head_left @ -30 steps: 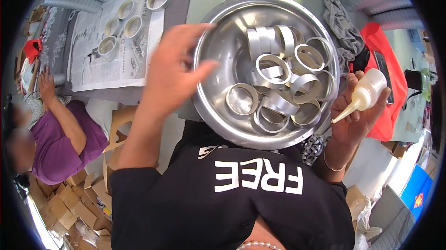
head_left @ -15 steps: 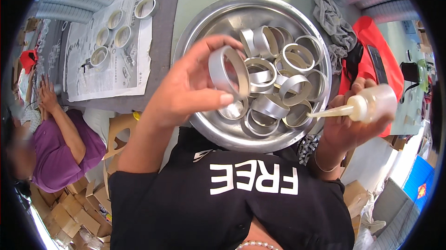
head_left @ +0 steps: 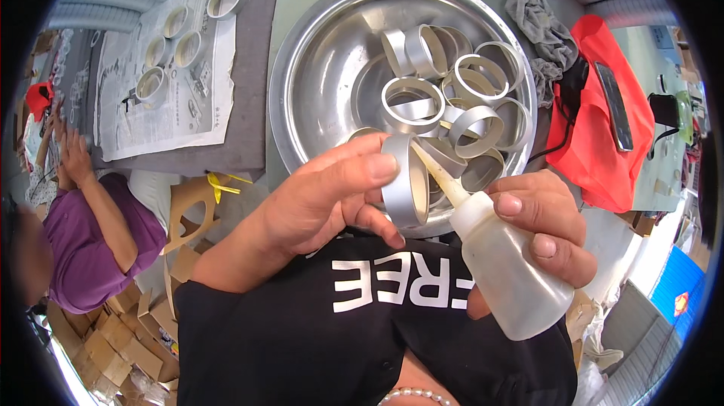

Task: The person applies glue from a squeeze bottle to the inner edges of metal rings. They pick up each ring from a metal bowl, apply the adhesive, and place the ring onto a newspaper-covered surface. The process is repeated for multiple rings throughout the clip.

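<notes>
We're holding ring (head_left: 401, 193) and bottle (head_left: 516, 274).
Left hand (head_left: 320, 198) is pinching a likely light, stiff outer wall; right hand (head_left: 544, 225) is clasping soft-looking sides.

I see blk phone (head_left: 613, 108) on red bag (head_left: 582, 146), grey cloth (head_left: 532, 21) nr it; co-worker (head_left: 109, 217) w/ purple top (head_left: 105, 251), cardbd boxes (head_left: 109, 346) below.

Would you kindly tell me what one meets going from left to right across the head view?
Printed white newspaper sheet, person's left hand, silver-coloured round metal ring, translucent white plastic squeeze bottle with pointed nozzle, bright red fabric.
</notes>
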{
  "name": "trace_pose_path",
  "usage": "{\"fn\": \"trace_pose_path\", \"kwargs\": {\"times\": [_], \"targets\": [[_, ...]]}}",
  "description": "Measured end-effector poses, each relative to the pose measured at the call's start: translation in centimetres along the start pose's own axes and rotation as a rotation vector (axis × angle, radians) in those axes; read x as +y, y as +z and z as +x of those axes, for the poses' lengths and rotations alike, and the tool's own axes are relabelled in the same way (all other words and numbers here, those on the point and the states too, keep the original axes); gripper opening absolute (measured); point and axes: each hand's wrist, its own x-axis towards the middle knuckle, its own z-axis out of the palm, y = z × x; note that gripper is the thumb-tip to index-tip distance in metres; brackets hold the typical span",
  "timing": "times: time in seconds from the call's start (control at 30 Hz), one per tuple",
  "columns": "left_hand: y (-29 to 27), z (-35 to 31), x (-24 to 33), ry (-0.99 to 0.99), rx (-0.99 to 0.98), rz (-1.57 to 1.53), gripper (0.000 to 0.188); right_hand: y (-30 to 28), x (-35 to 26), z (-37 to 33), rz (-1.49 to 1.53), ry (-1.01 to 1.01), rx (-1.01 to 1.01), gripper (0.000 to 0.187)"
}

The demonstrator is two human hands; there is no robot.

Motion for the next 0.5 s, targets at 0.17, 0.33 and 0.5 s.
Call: {"fn": "trace_pose_path", "kwargs": {"times": [0.17, 0.33, 0.5], "targets": [[0.7, 0.0, -0.3, 0.243, 0.082, 0.236, 0.073, 0.1, -0.5, -0.1, -0.007, 0.073, 0.045, 0.073], [0.1, 0.3, -0.6, 0.589, 0.057, 0.606, 0.071, -2.6, -1.1, -0.4, 0.157, 0.301, -0.047, 0.085], [0.2, 0.3, 0.5, 0.804, -0.046, 1.001, 0.066, -2.6, -0.1, -1.3, 0.174, 0.381, 0.128, 0.086]]}}
